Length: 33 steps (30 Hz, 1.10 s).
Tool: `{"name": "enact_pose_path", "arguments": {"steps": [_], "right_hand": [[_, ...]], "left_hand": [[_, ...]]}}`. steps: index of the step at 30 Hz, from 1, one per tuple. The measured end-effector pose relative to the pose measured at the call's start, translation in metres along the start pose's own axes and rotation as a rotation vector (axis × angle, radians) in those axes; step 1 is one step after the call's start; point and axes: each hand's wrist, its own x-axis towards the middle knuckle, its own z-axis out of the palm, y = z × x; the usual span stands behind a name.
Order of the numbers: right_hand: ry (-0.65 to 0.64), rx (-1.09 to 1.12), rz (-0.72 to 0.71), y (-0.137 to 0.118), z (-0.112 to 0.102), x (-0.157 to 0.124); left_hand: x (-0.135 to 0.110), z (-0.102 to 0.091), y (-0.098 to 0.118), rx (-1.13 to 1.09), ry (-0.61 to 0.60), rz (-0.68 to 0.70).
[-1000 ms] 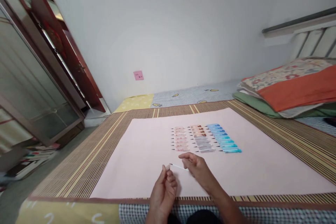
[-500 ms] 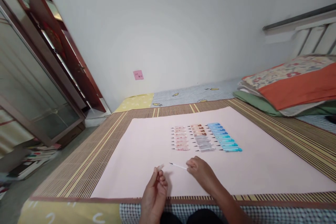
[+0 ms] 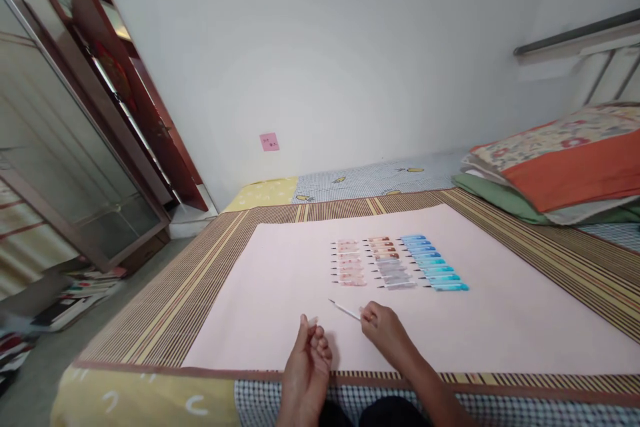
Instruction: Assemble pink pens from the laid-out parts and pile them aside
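My right hand (image 3: 379, 321) pinches a slim white pen (image 3: 346, 310) at its rear end. The pen's dark tip points left and slightly up, above the pink sheet (image 3: 280, 267). My left hand (image 3: 313, 347) is palm up with curled fingers, holding a small pale translucent piece like a pen cap (image 3: 313, 321) between thumb and fingers. A gap separates this piece from the pen. Beyond my hands, three columns of pens lie tips left: pink-patterned pens (image 3: 351, 261), brown pens (image 3: 384, 248) above grey pens (image 3: 395, 273), and blue to turquoise pens (image 3: 435, 263).
Under the sheet is a striped mat (image 3: 165, 307) on a bed with a checked cloth (image 3: 260, 400). Folded bedding (image 3: 575, 160) is stacked at the right. A pink note (image 3: 269, 141) is on the wall. Books (image 3: 75, 297) lie on the floor at the left.
The view has shifted, moving the scene slightly right in the picture. The pen in my right hand slants more steeply, its tip raised. My left hand still holds the small piece.
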Motion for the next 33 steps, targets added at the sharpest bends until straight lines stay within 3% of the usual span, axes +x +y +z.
{"name": "enact_pose_path", "arguments": {"steps": [6,8,14,25,33], "right_hand": [[0.031,0.492,0.108,-0.031,-0.039,-0.011],[0.016,0.544,0.109,-0.048,-0.055,-0.017],[0.103,0.451,-0.024,-0.08,-0.084,-0.029],[0.075,0.293,-0.064,-0.081,-0.089,-0.033],[0.097,0.299,-0.055,-0.083,-0.094,-0.035]], "left_hand": [[0.002,0.002,0.001,0.033,0.021,0.024],[0.001,0.004,0.002,0.041,0.025,0.044],[-0.006,0.016,0.003,0.063,0.045,0.117],[-0.017,0.026,-0.002,0.076,0.043,0.125],[-0.015,0.024,0.001,0.06,0.045,0.129]]}}
